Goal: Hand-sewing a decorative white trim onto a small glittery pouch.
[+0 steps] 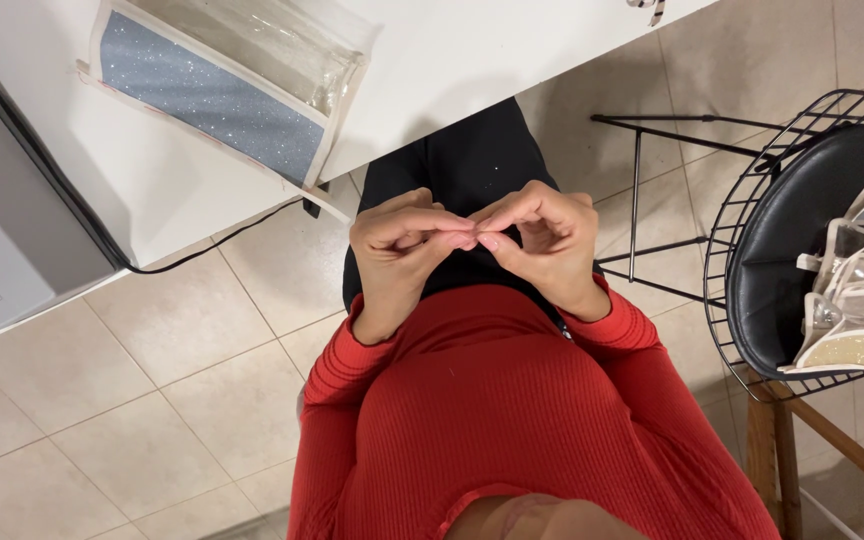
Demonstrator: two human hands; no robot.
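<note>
Fingertips of both hands meet in a pinch above the lap, nail to nail. Left hand and right hand are curled nearly closed. Whether anything small lies between them cannot be told; nothing shows. The hands sit close to the body over the red sweater, probably for steadiness in fine work. Beyond the hands, the white bench carries a clear pouch with a glittery blue panel. Right of the hands, a black wire stool holds a second clear bag.
</note>
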